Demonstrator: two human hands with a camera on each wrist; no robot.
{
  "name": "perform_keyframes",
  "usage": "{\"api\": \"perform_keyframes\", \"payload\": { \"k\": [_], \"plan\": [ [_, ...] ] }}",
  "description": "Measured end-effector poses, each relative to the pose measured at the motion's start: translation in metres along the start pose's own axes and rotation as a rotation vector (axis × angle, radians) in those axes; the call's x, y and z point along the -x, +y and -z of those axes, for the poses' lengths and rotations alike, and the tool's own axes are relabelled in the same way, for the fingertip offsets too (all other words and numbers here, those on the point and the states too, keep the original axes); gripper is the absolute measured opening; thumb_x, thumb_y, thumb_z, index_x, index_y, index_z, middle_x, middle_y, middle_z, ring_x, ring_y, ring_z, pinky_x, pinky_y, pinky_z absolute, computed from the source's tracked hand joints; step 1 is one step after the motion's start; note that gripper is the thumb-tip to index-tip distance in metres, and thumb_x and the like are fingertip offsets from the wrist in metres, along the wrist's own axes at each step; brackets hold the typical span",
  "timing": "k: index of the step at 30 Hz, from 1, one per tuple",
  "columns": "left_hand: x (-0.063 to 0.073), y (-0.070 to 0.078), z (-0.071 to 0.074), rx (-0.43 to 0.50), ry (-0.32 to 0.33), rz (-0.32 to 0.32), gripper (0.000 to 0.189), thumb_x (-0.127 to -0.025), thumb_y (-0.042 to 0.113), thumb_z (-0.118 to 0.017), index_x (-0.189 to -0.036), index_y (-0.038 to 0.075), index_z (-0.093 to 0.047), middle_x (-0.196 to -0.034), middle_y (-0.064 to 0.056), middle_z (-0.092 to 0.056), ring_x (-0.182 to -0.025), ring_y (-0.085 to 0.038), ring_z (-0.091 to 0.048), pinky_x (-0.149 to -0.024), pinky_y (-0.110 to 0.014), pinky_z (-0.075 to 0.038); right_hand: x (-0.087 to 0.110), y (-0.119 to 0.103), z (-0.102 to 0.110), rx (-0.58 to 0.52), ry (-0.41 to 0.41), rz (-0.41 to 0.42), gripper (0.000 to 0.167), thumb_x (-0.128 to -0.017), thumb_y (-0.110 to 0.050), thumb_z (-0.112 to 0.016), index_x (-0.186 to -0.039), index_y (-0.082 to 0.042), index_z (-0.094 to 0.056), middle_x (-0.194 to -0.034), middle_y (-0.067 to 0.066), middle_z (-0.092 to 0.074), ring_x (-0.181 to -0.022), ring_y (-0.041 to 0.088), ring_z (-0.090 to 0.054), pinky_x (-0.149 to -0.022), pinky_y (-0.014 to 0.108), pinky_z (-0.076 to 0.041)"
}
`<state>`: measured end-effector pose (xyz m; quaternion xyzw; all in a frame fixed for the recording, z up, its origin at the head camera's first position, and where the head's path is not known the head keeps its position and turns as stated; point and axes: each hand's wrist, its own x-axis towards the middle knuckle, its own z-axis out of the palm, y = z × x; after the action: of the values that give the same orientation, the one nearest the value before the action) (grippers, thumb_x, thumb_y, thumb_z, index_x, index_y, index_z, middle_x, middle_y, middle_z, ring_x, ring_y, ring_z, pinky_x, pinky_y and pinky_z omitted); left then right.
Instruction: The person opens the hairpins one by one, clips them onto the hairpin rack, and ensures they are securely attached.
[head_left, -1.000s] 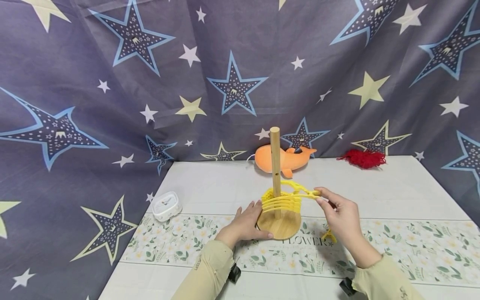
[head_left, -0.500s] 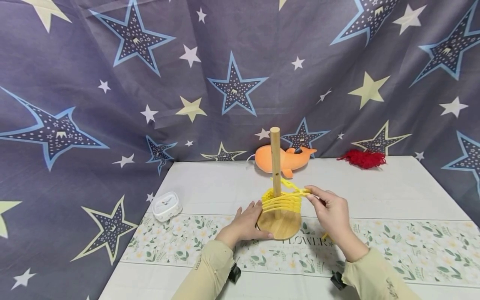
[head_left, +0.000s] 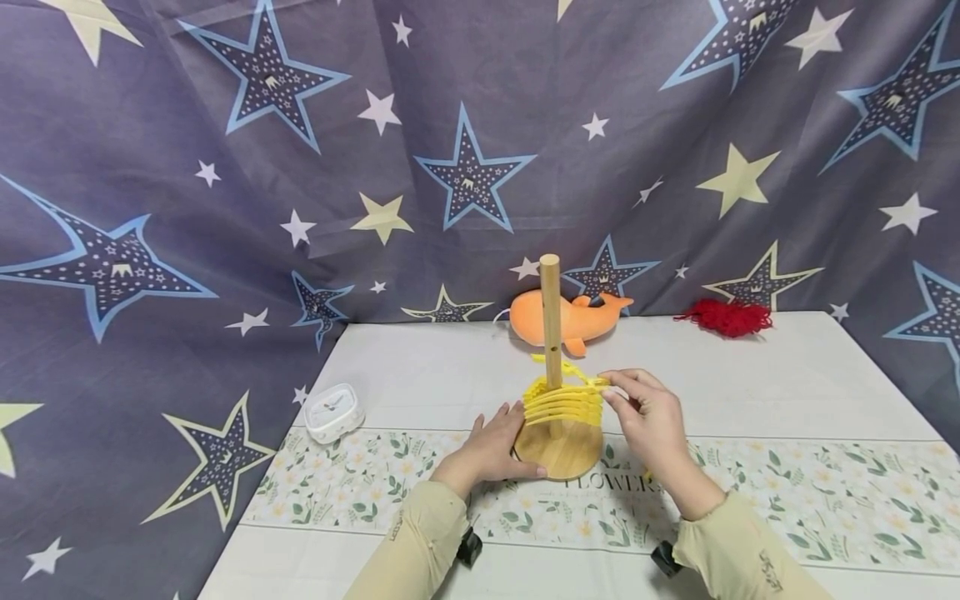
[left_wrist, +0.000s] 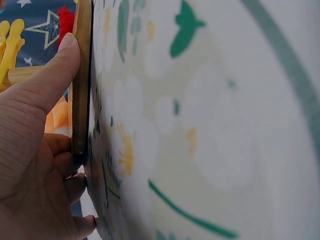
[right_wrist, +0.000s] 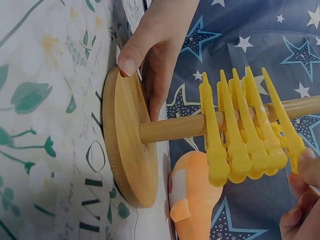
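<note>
A wooden stand has a round base (head_left: pixel 566 457) and an upright pole (head_left: pixel 551 321). Several yellow plastic clips (head_left: pixel 564 408) surround the lower half of the pole, one above another. My left hand (head_left: pixel 489 448) holds the base at its left side; in the left wrist view the thumb lies on the rim and the fingers bend beside it. With thumb and fingers, my right hand (head_left: pixel 651 421) pinches the handle end of one more yellow clip (right_wrist: pixel 281 109), its arms spread about the pole just above the others.
An orange whale plush (head_left: pixel 528 317) lies behind the stand, and a bundle of red yarn (head_left: pixel 726 317) at the back right. A small white clock (head_left: pixel 332 412) stands on the left. Another yellow piece (head_left: pixel 648 475) shows partly beneath the right forearm.
My right hand has moved left, bringing the pinched clip closer to the pole and the stacked clips. The left hand keeps its place on the base.
</note>
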<state>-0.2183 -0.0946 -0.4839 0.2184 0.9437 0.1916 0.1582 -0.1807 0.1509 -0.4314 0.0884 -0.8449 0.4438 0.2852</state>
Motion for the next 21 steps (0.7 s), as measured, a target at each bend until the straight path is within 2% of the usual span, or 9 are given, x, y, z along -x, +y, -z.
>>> {"api": "perform_keyframes", "payload": {
  "k": [5, 12, 15, 21],
  "plan": [
    [-0.0008, -0.0009, -0.0006, -0.01, 0.001, -0.003, 0.111, -0.077, 0.065, -0.071, -0.158, 0.014, -0.014, -0.162, -0.004, -0.016, -0.149, -0.023, -0.009, -0.118, -0.054, -0.004, -0.0006, -0.0023, -0.0028, 0.003, -0.014, 0.011, 0.018, -0.087, -0.005, -0.072, -0.104, -0.007, -0.077, -0.096, -0.001, -0.067, -0.059, 0.009, -0.043, -0.05, 0.02, -0.037],
    [-0.0005, -0.0001, 0.0011, -0.009, 0.004, -0.006, 0.112, -0.077, 0.064, -0.071, -0.158, 0.013, -0.013, -0.162, -0.005, -0.017, -0.149, -0.024, -0.01, -0.118, -0.055, -0.005, -0.002, -0.0057, -0.0049, 0.002, -0.027, 0.018, 0.018, -0.088, -0.005, -0.071, -0.105, -0.007, -0.076, -0.097, 0.0, -0.066, -0.072, 0.011, -0.05, -0.059, 0.021, -0.041],
    [0.0001, 0.0008, 0.0016, -0.005, 0.007, -0.016, 0.111, -0.077, 0.064, -0.071, -0.158, 0.015, -0.013, -0.162, -0.005, -0.017, -0.149, -0.025, -0.01, -0.117, -0.056, -0.006, -0.0017, -0.0067, -0.0048, -0.004, -0.046, 0.002, 0.019, -0.089, -0.004, -0.07, -0.108, -0.007, -0.075, -0.099, 0.001, -0.066, -0.077, 0.012, -0.051, -0.062, 0.023, -0.043],
    [0.0007, 0.0007, 0.0009, -0.011, 0.006, -0.016, 0.111, -0.077, 0.063, -0.071, -0.157, 0.01, -0.016, -0.161, -0.008, -0.018, -0.149, -0.027, -0.011, -0.117, -0.056, -0.006, 0.0002, -0.0051, -0.0037, 0.008, -0.11, -0.018, 0.024, -0.092, -0.007, -0.067, -0.116, -0.007, -0.072, -0.107, 0.003, -0.065, -0.081, 0.014, -0.052, -0.065, 0.027, -0.044]
  ]
}}
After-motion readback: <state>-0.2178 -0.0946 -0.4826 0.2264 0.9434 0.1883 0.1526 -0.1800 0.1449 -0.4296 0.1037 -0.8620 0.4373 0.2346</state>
